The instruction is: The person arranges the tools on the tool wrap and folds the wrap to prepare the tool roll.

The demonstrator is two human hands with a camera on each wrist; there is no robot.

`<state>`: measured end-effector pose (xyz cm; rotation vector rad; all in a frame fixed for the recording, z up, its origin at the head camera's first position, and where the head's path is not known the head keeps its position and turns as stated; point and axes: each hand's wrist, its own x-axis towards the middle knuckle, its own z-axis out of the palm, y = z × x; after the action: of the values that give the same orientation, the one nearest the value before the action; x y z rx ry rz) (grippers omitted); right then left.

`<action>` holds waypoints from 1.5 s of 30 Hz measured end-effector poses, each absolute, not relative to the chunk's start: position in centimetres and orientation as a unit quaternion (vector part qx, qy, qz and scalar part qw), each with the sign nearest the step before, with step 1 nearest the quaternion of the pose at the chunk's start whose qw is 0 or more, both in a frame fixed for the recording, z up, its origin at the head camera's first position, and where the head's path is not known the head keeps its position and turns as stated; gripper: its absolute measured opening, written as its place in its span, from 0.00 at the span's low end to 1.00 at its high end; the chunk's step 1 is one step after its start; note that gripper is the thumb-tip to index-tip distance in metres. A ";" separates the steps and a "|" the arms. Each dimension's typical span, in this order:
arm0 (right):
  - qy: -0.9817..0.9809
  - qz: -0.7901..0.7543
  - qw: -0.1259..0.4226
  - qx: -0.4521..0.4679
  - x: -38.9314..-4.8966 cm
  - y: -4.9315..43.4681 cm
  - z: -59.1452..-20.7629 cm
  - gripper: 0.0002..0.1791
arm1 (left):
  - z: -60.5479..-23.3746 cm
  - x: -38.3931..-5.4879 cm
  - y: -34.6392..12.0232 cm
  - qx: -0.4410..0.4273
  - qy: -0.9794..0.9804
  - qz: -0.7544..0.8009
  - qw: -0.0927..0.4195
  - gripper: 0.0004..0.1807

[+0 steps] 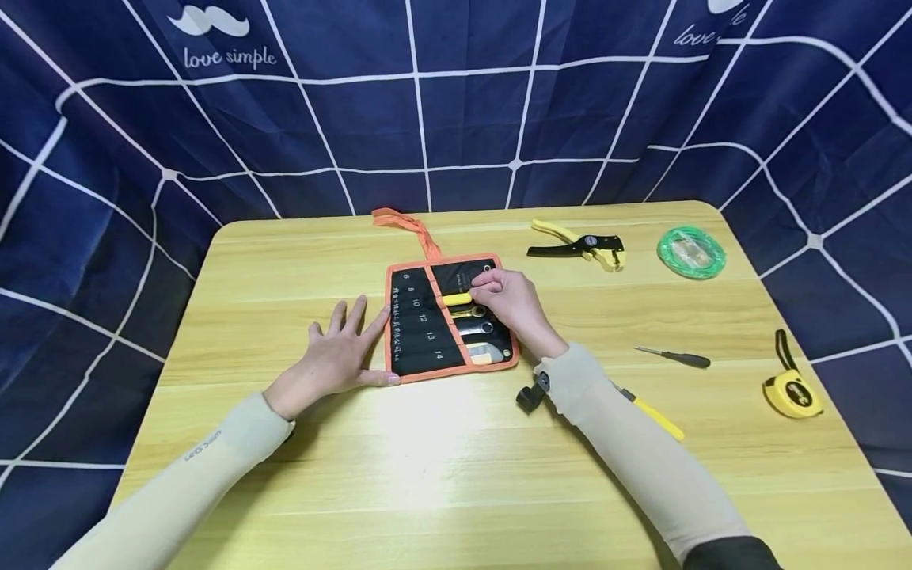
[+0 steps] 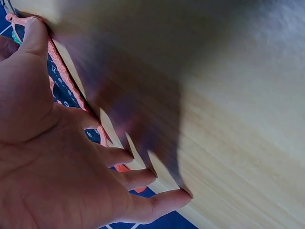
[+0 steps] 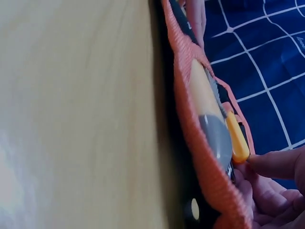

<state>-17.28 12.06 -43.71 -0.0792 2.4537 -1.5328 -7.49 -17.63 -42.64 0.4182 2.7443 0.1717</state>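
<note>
A black tool pouch point(image 1: 416, 324) with orange edging lies unfolded on the table, printed with size numbers down its left part. My left hand point(image 1: 338, 352) is spread flat at its left side, thumb at the lower corner and index fingertip at the edge. The fingers of my right hand point(image 1: 514, 299) pinch the end of a yellow stick-like handle point(image 3: 237, 138) that sits in one of the pockets. Its other end is hidden in the pouch. Below it, wrenches point(image 1: 473, 327) and a grey-and-cream tool point(image 3: 215, 138) occupy other pockets.
Yellow-black wire strippers point(image 1: 587, 245) and a green coil point(image 1: 691, 252) lie at the back right. Farther right are a screwdriver point(image 1: 673, 356) and a yellow tape measure point(image 1: 792, 393). Under my right forearm, a yellow-handled tool point(image 1: 659, 419) is partly covered. Orange straps point(image 1: 409, 224) trail behind the pouch.
</note>
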 end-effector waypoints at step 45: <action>0.823 -0.562 0.080 0.016 -9.1 23.0 -39.7 0.23 | -42.7 -7.3 -17.8 0.149 0.972 0.058 0.172 0.65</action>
<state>-9.13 22.97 -39.70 0.0475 2.4613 -1.6808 -7.26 -17.80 -42.68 0.4228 2.7588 0.1642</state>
